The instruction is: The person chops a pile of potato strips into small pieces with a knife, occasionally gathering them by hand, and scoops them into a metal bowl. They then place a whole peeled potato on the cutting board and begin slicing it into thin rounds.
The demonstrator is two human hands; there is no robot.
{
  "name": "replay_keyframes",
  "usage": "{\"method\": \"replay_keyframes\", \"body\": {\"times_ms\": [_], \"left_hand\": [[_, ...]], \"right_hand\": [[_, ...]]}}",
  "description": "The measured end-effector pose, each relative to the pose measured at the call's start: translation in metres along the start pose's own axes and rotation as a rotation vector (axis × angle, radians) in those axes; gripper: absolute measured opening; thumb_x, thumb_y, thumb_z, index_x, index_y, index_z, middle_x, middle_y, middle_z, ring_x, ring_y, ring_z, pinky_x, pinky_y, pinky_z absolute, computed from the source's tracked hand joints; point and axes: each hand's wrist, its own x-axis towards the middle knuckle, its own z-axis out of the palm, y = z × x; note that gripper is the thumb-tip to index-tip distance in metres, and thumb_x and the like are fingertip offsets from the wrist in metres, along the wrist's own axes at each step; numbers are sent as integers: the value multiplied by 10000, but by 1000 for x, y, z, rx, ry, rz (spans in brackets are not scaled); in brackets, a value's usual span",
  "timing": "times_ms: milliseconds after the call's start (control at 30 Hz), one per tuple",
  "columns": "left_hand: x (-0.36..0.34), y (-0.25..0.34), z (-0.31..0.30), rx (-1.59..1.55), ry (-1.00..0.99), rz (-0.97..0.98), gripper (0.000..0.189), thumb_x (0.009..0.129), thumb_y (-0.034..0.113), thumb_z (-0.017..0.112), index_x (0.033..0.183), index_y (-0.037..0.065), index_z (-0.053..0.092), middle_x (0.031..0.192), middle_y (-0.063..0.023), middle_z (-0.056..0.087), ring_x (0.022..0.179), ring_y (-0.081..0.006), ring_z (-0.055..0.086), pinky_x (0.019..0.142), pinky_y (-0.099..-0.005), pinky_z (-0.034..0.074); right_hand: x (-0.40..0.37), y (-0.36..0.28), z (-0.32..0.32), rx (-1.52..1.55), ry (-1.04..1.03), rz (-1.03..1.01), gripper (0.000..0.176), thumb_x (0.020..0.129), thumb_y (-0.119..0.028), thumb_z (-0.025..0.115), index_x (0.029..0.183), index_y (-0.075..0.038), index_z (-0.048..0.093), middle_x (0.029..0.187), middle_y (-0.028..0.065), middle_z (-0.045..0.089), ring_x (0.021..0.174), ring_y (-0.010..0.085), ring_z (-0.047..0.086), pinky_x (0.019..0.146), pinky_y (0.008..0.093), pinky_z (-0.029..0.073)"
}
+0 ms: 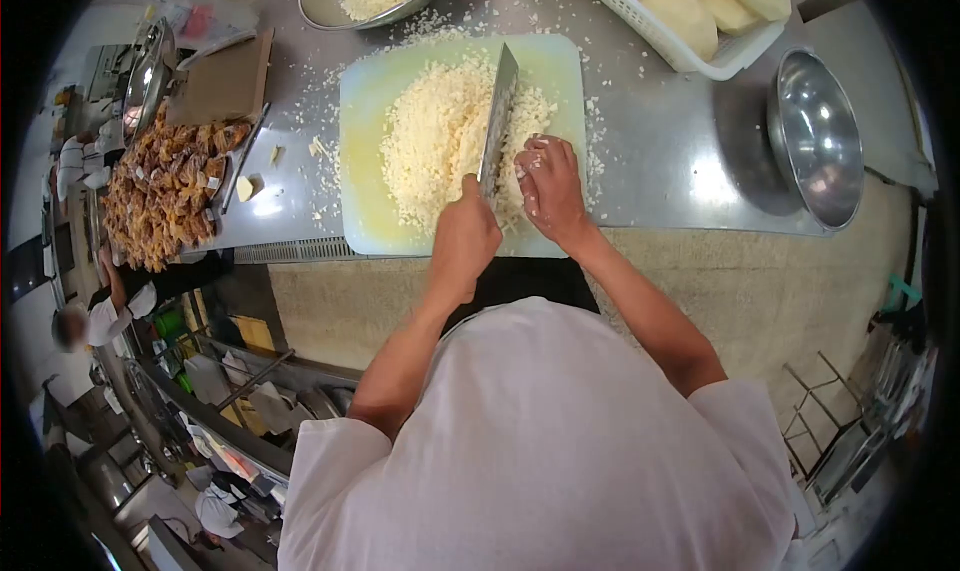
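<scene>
My left hand [466, 237] is closed around the handle of a cleaver [498, 111], whose broad blade points away from me. The blade stands within a heap of finely chopped pale vegetable [435, 136] on a light green cutting board [362, 196]. Close to the blade's right side, my right hand [550, 186] rests with curled fingers at the edge of the heap. Small pale bits cling to its fingers. Whatever lies under those fingers is hidden.
A metal bowl [407, 13] with more chopped bits is behind the board. Peeled pale vegetables [680, 16] fill a white basket [728, 63]. Another metal bowl [818, 141] stands right. Brown wrapped pieces [165, 191] are piled left. Other people [100, 321] are at far left.
</scene>
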Motion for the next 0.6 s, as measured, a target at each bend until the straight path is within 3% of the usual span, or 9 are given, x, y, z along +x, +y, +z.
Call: {"method": "replay_keyframes", "body": {"times_ms": [100,167,200,300,433,500,600], "left_hand": [[-3,12,-22,2,-92,-77,167,855,18,507,970,-81,436,654,-298,555,681,-484,573,580,-509,435],[-17,11,-20,-14,-51,-156,170,796,-46,518,927,-103,425,646,-272,561,665,-438,600,568,-476,454],[-10,5,-14,-12,-54,-158,170,796,-46,518,927,-103,425,646,-272,561,665,-438,600,568,-476,454],[10,-2,-7,44,-55,-41,190,801,-42,522,950,-112,427,646,-276,558,659,-434,603,559,-474,447],[-4,12,-29,55,-45,-120,185,814,-21,516,966,-98,446,643,-286,556,653,-443,596,556,-489,443],[-4,-3,-18,34,-11,-151,181,819,-12,513,971,-90,453,642,-291,555,651,-450,592,557,-498,440],[9,-16,-9,112,28,-18,165,856,23,517,984,-59,452,634,-281,553,658,-462,579,566,-485,437]], "right_hand": [[7,-1,-14,-53,100,10,293,804,-49,550,1092,9,555,1120,212,522,1068,387,473,930,473,379],[5,3,-13,-51,111,89,314,811,-50,545,1117,19,546,1128,222,523,1076,396,468,942,478,374],[1,3,-12,-43,110,161,335,818,-51,539,1143,29,536,1137,232,523,1085,405,464,954,483,368],[-4,1,-5,-59,32,108,351,823,-27,523,1165,50,523,1126,245,527,1089,410,466,959,478,376],[-4,6,-16,38,-5,128,358,812,6,517,1166,56,518,1120,244,530,1069,409,481,942,471,397],[-7,4,-16,1,93,78,327,794,41,509,1120,52,527,1107,240,536,1030,406,499,916,465,417],[-11,1,-12,-18,140,84,266,784,52,506,1049,43,531,1047,224,538,979,403,507,881,469,424]]}}
